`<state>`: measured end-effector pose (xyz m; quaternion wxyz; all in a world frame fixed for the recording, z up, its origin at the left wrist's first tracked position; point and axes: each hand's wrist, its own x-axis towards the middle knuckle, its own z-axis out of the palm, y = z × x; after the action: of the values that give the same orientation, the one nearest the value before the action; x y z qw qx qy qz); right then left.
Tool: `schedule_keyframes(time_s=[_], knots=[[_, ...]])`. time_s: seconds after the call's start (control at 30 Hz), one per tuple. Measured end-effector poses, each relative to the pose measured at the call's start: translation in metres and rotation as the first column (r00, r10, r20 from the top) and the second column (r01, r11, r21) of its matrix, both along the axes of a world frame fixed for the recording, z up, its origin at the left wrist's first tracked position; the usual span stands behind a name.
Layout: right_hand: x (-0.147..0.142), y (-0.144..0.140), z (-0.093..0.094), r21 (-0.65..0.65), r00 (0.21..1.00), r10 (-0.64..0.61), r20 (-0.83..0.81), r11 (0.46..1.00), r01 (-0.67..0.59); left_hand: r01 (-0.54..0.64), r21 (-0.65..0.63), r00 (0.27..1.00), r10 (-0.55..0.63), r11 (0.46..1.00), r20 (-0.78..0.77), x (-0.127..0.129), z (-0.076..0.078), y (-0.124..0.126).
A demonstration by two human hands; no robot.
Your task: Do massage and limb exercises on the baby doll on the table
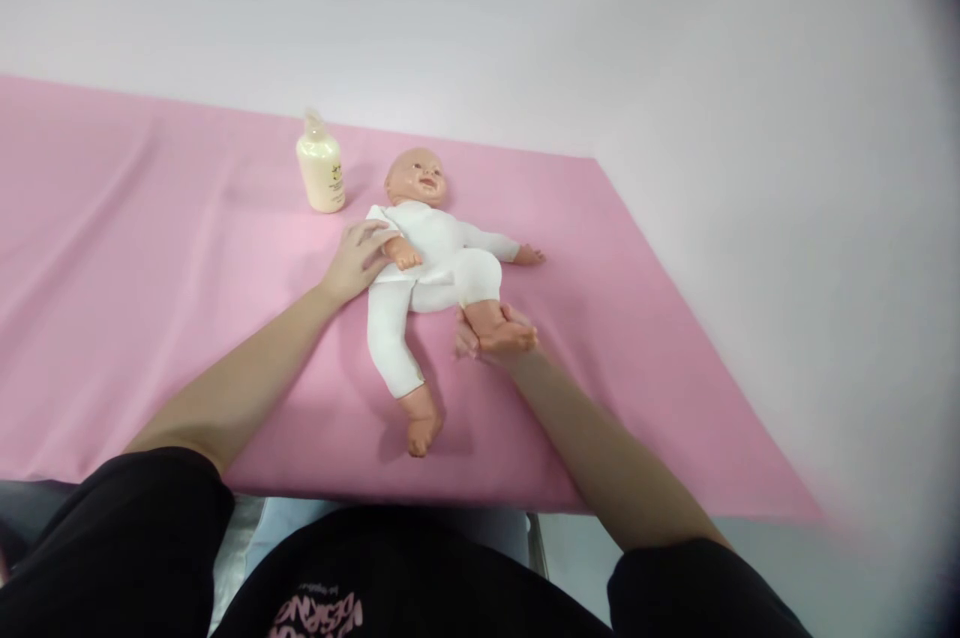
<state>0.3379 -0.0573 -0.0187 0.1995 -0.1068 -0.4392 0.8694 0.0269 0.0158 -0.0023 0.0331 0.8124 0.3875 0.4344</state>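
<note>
A baby doll [439, 230] with white cloth arms, body and legs lies face up on the pink cloth [187, 338]. My left hand [358, 258] is at the doll's arm on the left of the view, its fingers curled over the arm near the bare doll hand. Below the doll's raised leg, my right hand [466, 336] grips the ankle and foot from underneath; the foot hides much of that hand. The other leg rests bent on the cloth, its bare foot [422, 423] pointing toward me.
A pump bottle [322, 168] of pale yellow liquid stands upright beyond my left hand, beside the doll's head. The pink-covered table ends close to my body and along a slanting right edge. A white wall [450, 18] rises behind.
</note>
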Motion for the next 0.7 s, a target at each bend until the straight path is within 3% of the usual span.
schedule_keyframes(time_s=[0.07,0.13,0.23,0.37,0.53,0.7], knots=[[-0.006,-0.002,0.01,-0.115,0.974,-0.226,-0.029,0.968,0.221,-0.011,-0.013,0.999,0.01,1.0,-0.052,0.002,0.001,0.0],[-0.011,-0.005,0.019,-0.222,0.932,-0.363,0.029,0.906,0.36,-0.027,-0.025,0.996,0.024,0.999,-0.08,0.003,0.001,0.0],[-0.018,-0.008,0.026,-0.279,0.892,-0.432,0.132,0.847,0.452,-0.011,-0.02,0.994,0.009,1.0,-0.106,0.004,0.0,0.001],[-0.022,-0.007,0.028,-0.295,0.866,-0.464,0.189,0.814,0.5,0.032,0.009,0.993,-0.031,0.999,-0.11,0.004,0.001,0.001],[-0.023,-0.008,0.028,-0.255,0.878,-0.45,0.161,0.841,0.478,0.022,-0.012,0.998,-0.023,1.0,-0.064,0.003,0.001,0.001],[-0.018,-0.013,0.025,-0.14,0.956,-0.293,0.016,0.946,0.292,-0.044,-0.023,0.97,0.048,0.999,0.238,-0.003,-0.004,0.005]])
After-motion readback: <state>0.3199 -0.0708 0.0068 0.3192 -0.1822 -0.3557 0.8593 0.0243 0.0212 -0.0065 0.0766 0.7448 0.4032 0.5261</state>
